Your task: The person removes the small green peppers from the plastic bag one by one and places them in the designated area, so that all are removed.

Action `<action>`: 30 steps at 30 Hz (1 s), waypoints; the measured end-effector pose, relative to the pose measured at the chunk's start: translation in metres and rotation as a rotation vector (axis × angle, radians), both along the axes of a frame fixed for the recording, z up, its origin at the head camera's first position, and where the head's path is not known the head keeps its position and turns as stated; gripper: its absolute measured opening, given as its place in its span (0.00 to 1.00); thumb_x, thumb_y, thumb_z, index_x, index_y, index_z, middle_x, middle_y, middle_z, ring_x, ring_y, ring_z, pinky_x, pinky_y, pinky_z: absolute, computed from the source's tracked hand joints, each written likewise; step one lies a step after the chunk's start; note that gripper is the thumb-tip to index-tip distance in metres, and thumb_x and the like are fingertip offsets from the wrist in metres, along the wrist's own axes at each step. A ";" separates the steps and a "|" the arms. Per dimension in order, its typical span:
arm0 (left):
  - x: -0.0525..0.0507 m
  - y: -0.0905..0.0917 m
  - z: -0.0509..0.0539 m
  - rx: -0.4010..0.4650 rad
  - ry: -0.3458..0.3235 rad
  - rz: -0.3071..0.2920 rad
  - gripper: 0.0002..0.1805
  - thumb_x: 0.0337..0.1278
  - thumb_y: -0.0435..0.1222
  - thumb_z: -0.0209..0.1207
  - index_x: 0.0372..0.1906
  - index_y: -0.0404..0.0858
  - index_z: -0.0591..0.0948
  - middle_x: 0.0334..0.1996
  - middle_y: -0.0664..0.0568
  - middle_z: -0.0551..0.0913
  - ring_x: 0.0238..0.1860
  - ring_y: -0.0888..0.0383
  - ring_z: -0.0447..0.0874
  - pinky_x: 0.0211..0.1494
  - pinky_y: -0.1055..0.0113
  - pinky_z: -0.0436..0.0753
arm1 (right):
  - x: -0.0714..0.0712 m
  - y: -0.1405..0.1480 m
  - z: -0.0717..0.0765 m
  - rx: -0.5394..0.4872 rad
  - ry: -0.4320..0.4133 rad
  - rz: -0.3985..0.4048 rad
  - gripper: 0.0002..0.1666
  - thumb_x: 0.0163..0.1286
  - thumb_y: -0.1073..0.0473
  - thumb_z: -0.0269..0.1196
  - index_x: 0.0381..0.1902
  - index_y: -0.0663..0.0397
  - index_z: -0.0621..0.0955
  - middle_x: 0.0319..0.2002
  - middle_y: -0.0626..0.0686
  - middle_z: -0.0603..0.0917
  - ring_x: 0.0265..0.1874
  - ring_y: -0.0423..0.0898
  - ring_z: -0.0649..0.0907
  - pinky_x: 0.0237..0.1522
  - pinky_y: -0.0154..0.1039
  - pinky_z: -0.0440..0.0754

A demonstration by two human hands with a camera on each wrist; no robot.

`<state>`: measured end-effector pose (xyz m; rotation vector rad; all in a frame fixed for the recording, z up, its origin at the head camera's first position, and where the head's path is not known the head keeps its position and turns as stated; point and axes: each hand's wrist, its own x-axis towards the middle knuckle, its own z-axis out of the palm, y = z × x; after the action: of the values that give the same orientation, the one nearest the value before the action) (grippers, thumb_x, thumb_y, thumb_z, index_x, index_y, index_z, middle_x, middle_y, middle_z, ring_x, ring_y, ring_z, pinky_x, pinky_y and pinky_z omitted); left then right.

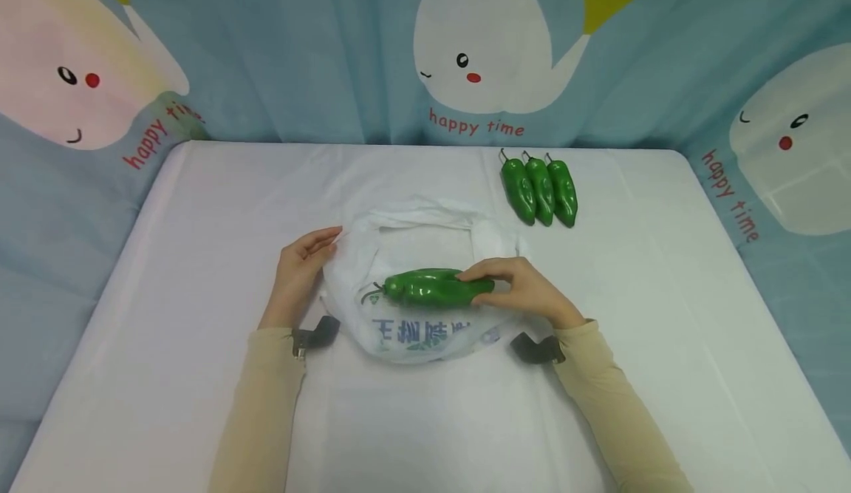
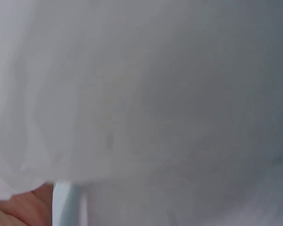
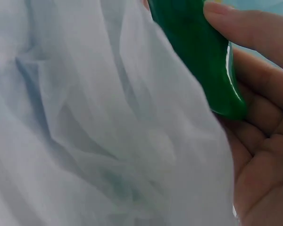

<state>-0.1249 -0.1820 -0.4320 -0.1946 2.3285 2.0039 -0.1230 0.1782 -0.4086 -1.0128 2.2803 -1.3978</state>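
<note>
A white plastic bag (image 1: 425, 349) with blue print lies with its mouth spread wide in the head view. My left hand (image 1: 301, 271) pinches the bag's left rim between thumb and fingers. Over the bag's opening, my right hand (image 1: 521, 290) grips a shiny green chili pepper (image 1: 425, 293) near its tip, the stem pointing left. A second pepper seems to lie close behind it, mostly hidden. In the right wrist view, thumb and fingers hold the green pepper (image 3: 188, 52) beside the bag (image 3: 132, 117). White film (image 2: 108, 94) fills most of the left wrist view.
Three green chili peppers (image 1: 540, 190) lie side by side at the back right of the white table (image 1: 425, 419), beyond the bag. A blue curtain (image 1: 299, 57) with whale prints rises along the table's back and sides.
</note>
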 end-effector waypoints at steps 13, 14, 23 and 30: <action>0.000 0.001 0.004 -0.003 0.002 -0.001 0.20 0.65 0.38 0.56 0.60 0.36 0.76 0.53 0.45 0.79 0.53 0.63 0.76 0.52 0.78 0.73 | 0.000 0.001 0.012 -0.067 -0.090 -0.123 0.19 0.58 0.72 0.66 0.49 0.67 0.81 0.49 0.59 0.82 0.49 0.44 0.80 0.55 0.40 0.75; 0.000 0.001 0.004 0.001 0.001 -0.002 0.20 0.65 0.38 0.56 0.60 0.37 0.76 0.53 0.45 0.79 0.53 0.63 0.76 0.52 0.78 0.73 | 0.000 0.001 0.012 -0.069 -0.093 -0.131 0.19 0.58 0.72 0.66 0.49 0.67 0.81 0.49 0.59 0.82 0.48 0.43 0.80 0.55 0.41 0.75; 0.000 0.001 0.003 0.005 0.006 -0.009 0.20 0.65 0.37 0.56 0.59 0.36 0.76 0.54 0.45 0.79 0.53 0.63 0.76 0.52 0.78 0.73 | 0.003 -0.001 0.019 -0.055 -0.147 -0.216 0.18 0.59 0.74 0.64 0.49 0.70 0.80 0.48 0.62 0.82 0.44 0.39 0.80 0.51 0.39 0.77; 0.001 0.001 0.002 0.013 0.010 -0.007 0.20 0.65 0.37 0.56 0.59 0.35 0.76 0.53 0.46 0.80 0.53 0.63 0.76 0.52 0.78 0.73 | -0.003 0.007 0.002 -0.115 -0.160 -0.250 0.18 0.59 0.72 0.65 0.49 0.66 0.81 0.48 0.59 0.83 0.44 0.42 0.80 0.51 0.36 0.76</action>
<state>-0.1243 -0.1810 -0.4302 -0.1764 2.3181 2.0213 -0.1256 0.1849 -0.4071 -0.6348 2.2903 -1.6596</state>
